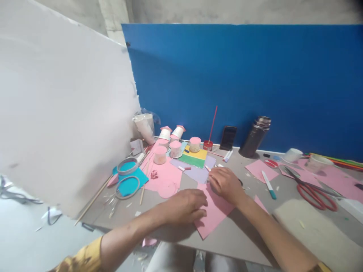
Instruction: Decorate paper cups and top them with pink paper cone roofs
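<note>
A square of pink paper [214, 211] lies at the table's front, between my hands. My left hand [184, 207] rests at its left edge, fingers loosely bent and apart, gripping nothing. Near the sheet's upper right, my right hand [225, 183] is closed, with its fingers curled down. A white marker [208, 168] with a reddish end shows just beyond those fingertips; whether they hold it is hidden. Above the sheet is lilac paper [194, 174], bearing another marker [181, 168] and its red cap. A round pink paper piece [167, 189] sits left of my left hand.
Several cut cups with pink tops [176, 149] stand at the back. Blue paper [137, 175] with grey hoops [127, 187] lies left. A phone [228, 138] and a dark flask [255, 138] stand behind. Right are a cutter [268, 184] and red-handled scissors [316, 194].
</note>
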Available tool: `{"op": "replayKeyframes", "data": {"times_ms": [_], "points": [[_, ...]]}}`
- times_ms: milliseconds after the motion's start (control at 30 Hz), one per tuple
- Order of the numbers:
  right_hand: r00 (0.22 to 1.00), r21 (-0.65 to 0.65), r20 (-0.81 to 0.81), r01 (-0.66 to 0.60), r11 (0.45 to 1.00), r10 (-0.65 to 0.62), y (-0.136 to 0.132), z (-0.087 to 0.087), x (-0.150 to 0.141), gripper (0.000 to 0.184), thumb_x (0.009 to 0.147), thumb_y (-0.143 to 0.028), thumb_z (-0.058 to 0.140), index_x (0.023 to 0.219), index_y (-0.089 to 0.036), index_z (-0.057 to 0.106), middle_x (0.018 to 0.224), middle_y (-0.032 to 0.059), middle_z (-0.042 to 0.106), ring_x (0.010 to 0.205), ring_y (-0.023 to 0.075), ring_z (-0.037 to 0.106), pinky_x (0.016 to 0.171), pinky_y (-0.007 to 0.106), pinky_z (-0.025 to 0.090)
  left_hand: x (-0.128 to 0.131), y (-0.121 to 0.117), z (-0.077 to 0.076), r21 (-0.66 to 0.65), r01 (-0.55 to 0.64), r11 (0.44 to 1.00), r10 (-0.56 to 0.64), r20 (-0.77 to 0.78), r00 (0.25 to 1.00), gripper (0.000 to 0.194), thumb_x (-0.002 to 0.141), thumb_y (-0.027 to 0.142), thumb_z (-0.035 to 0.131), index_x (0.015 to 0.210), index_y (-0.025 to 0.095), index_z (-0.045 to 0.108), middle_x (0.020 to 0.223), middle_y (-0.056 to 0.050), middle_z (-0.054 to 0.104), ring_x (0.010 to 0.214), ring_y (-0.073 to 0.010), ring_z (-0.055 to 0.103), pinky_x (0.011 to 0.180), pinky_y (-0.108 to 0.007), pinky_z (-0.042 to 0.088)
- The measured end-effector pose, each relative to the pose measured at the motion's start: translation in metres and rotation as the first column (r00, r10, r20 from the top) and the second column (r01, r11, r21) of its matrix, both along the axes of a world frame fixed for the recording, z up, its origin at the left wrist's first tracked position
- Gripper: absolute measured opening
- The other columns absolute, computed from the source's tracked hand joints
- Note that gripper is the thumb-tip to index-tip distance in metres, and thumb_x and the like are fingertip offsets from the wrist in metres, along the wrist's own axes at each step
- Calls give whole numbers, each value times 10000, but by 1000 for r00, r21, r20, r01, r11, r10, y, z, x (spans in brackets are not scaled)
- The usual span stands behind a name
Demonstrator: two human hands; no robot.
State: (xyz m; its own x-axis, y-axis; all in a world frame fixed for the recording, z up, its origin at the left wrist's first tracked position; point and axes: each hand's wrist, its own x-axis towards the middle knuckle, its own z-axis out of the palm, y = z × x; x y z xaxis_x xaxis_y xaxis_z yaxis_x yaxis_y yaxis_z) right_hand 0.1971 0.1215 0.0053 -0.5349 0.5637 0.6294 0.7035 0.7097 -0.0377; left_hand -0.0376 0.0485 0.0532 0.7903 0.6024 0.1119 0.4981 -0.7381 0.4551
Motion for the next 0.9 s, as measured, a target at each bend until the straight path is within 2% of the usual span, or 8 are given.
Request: {"op": "replayKeyframes", "data": {"times_ms": [133,233,333,433,600,767,833,900], "points": [[978,123,-201,89,988,-63,4,0,6,216,1014,-201,532,1145,-172,702,1045,127,790,982,287,723,879,434,547,2,-13,-16,59,-87,994,81,99,992,405,999,414,587,1330,188,644,1553,-182,546,1454,-340,497,1169,-478,439],[962,147,-269,88,985,-45,3,-2,14,187,1007,-185,548,1119,-213,695,1025,102,791,969,281,730,886,446,565,9,-20,-37,48,-25,999,25,3,1000,647,930,639,618,1423,223,580,1587,-193,506,1496,-407,431,1200,-582,380],[960,118,-279,39,992,-4,-1,-6,16,165,1007,-168,548,1082,-226,684,977,83,785,921,262,738,849,427,582,13,-20,-48,-13,11,1000,-11,-77,997,838,932,743,521,1557,190,450,1661,-223,389,1556,-428,319,1252,-605,283],[961,102,-274,-18,995,46,-4,-11,13,173,996,-140,553,1080,-227,676,951,68,782,901,249,739,842,417,592,11,-17,-49,-51,33,998,-35,-52,998,891,922,780,493,1593,200,408,1692,-215,332,1581,-426,251,1274,-606,227],[954,92,-286,-64,994,88,-9,-14,7,179,983,-115,566,1079,-220,675,950,64,777,904,242,729,845,414,590,10,-12,-47,-69,40,997,-41,-7,999,887,892,788,543,1543,187,479,1658,-221,395,1563,-435,298,1272,-612,224],[954,39,-269,-129,991,134,-18,-14,0,179,1001,-122,540,1034,-223,683,895,54,766,847,223,715,786,373,578,1,-17,-26,-63,42,997,-36,89,995,629,930,629,629,1396,207,622,1529,-177,571,1478,-361,468,1236,-515,355],[955,13,-261,-140,990,138,-20,-14,-3,173,1012,-137,530,1011,-219,682,865,51,757,803,214,707,741,355,564,-12,-12,-3,-94,-4,996,14,109,994,450,952,527,652,1280,223,700,1463,-142,641,1422,-321,539,1161,-445,458],[956,-1,-263,-136,991,131,-20,-15,-3,163,1018,-153,531,994,-212,682,842,51,751,773,205,700,711,336,551,-30,6,26,-112,-173,978,186,121,975,307,968,440,629,1185,253,740,1326,-80,732,1204,-265,687,1029,-387,548]]}}
